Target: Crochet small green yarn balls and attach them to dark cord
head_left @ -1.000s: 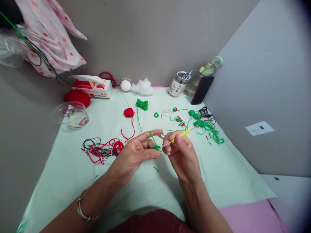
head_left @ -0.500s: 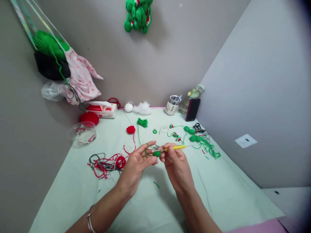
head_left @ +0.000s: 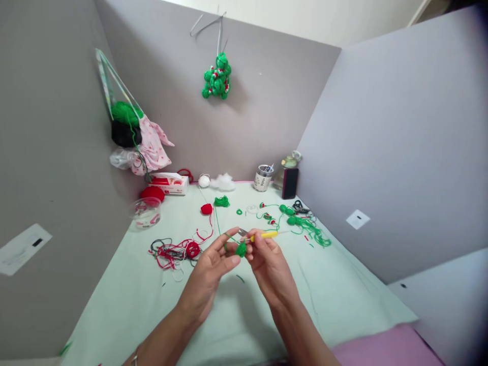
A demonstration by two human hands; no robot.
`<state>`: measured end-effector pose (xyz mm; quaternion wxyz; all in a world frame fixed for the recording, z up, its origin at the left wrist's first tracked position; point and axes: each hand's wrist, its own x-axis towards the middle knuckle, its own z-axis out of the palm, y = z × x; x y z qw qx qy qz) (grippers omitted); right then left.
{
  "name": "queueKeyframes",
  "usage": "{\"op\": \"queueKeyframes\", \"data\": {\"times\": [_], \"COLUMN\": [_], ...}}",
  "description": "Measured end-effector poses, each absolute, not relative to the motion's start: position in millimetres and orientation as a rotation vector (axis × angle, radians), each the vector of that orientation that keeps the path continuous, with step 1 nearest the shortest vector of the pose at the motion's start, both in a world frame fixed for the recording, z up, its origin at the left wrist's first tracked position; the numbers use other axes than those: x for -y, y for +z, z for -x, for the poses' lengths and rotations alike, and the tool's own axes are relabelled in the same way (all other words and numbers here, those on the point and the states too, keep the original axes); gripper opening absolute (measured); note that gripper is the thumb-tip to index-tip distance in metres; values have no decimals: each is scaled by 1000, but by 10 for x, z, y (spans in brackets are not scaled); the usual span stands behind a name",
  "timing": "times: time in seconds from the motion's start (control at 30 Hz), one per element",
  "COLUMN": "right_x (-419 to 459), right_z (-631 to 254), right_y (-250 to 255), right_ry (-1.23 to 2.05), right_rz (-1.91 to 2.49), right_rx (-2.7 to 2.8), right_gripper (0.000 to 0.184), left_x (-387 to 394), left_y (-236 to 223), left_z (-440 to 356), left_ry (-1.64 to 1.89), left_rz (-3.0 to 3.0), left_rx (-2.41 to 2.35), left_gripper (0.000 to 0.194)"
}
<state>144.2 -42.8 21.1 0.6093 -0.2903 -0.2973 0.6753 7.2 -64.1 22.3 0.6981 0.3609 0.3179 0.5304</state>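
Both my hands meet above the pale green table cover (head_left: 125, 305). My left hand (head_left: 211, 269) pinches a small green crocheted piece (head_left: 240, 249), with green yarn (head_left: 217, 218) looped over its raised forefinger and trailing back across the table. My right hand (head_left: 267, 264) grips a crochet hook with a yellow handle (head_left: 264, 235), its metal tip at the green piece. Small scissors (head_left: 243, 232) lie just behind my fingers.
Tangled red and black yarn (head_left: 173, 250) lies left of my hands, green pieces and yarn scraps (head_left: 305, 223) to the right. A clear bowl (head_left: 146, 212), tissue box (head_left: 170, 183), stuffing (head_left: 223, 181), tin (head_left: 263, 178), bottle and phone (head_left: 290, 183) line the back. Grey partitions enclose the table; green crocheted pieces (head_left: 216, 76) hang on the back wall.
The camera has tilted up, so the walls and the hanging green bunch come into view. My hands keep the same grip, and the hook has swung lower toward the green piece.
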Motion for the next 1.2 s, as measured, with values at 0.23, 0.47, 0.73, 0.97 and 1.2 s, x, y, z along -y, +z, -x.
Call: {"op": "queueKeyframes", "data": {"times": [0.23,0.47,0.73,0.97,1.2], "right_x": [887,1252,1296,1253,1199], "right_z": [-1483,-1541,-1599,-1588,-1568], "right_y": [168,15,0,-125,-141], "right_ry": [1061,439,630,333,614], "right_rz": [781,749,792,771,853], "right_rx": [1174,1572,1399,1616,1456], "right_gripper": [15,26,23,28,19], "left_x": [955,1350,1378,1346,1298], "left_y": [267,151,89,-17,-54], "left_z": [-173,-257,-193,-237,-235], "left_ry": [1268,1397,1239,1234,1376], "left_rz": [-798,-722,-522,-577,-627], "left_rx": [-718,-827,-689,-718,-795], "left_gripper": [54,67,51,55,59]}}
